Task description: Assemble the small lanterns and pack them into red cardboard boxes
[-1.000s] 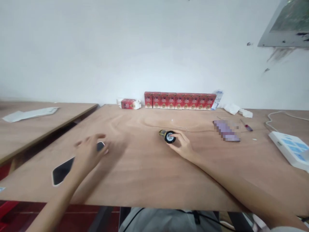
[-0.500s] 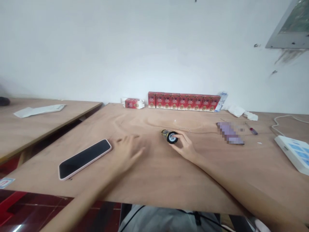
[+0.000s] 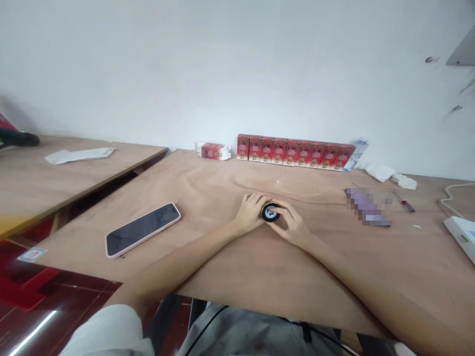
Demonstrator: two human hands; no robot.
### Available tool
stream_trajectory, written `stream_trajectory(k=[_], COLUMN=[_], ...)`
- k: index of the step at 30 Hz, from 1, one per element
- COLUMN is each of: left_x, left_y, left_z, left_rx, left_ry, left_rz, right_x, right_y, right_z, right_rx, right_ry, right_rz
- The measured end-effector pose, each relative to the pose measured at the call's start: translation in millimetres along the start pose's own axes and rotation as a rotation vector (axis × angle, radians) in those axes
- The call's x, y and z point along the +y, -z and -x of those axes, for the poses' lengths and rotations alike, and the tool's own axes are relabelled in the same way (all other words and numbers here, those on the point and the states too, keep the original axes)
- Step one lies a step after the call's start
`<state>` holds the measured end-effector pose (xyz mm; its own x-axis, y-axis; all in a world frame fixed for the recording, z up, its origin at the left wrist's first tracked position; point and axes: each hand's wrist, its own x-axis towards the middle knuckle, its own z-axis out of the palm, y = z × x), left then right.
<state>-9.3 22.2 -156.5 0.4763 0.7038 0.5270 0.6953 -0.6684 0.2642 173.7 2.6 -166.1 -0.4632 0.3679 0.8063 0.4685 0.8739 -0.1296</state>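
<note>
A small black cylinder with a pale round face (image 3: pixel 270 212) lies on the wooden table (image 3: pixel 230 257), near its middle. My left hand (image 3: pixel 249 212) has its fingers curled over the cylinder's left side. My right hand (image 3: pixel 293 223) grips the same piece from the right, thumb and fingers around its black rim. Most of the cylinder's body is hidden under my left hand. A phone in a pink case (image 3: pixel 143 229) lies face up to the left, apart from both hands.
A row of red boxes (image 3: pixel 295 153) stands along the wall, one more red box (image 3: pixel 213 151) lying beside it. A blurred purple item (image 3: pixel 367 207), a small red screwdriver (image 3: pixel 407 205), white tissues (image 3: pixel 386 173) and a white device (image 3: pixel 462 232) sit on the right. A second table (image 3: pixel 55 173) stands to the left.
My left hand left the phone and moved right across the table onto the cylinder. My right hand stayed on the cylinder. The view shifted a little to the left.
</note>
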Motion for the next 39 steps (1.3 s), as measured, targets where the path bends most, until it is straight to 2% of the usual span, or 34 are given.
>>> stream_trajectory(k=[11,24,29,31,34,37,39], left_x=[2,6,4,3,2,1,1], left_y=[0,-2,-1,-1,-1,-1,-1], left_z=[-1,-2,-1,-1,-2,-2,-2], left_rx=[0.026,0.059,0.067,0.070,0.079,0.083,0.085], left_ry=[-0.019,-0.066,-0.031,0.004,0.057,0.099,0.113], left_rz=[-0.055,-0.070,-0.040,-0.033,-0.037,-0.044,-0.047], right_x=[0,-2,13,24,36,40,41], right_y=[0,5,14,19,24,26,25], right_z=[-1,-3,6,10,16,21,24], right_rx=[-0.002,0.173,0.233,0.168,-0.014,-0.186,-0.253], right_ry=[-0.001,0.012,-0.048,-0.106,-0.188,-0.215,-0.201], right_rz=[0.014,0.111,0.185,0.231,0.271,0.274,0.261])
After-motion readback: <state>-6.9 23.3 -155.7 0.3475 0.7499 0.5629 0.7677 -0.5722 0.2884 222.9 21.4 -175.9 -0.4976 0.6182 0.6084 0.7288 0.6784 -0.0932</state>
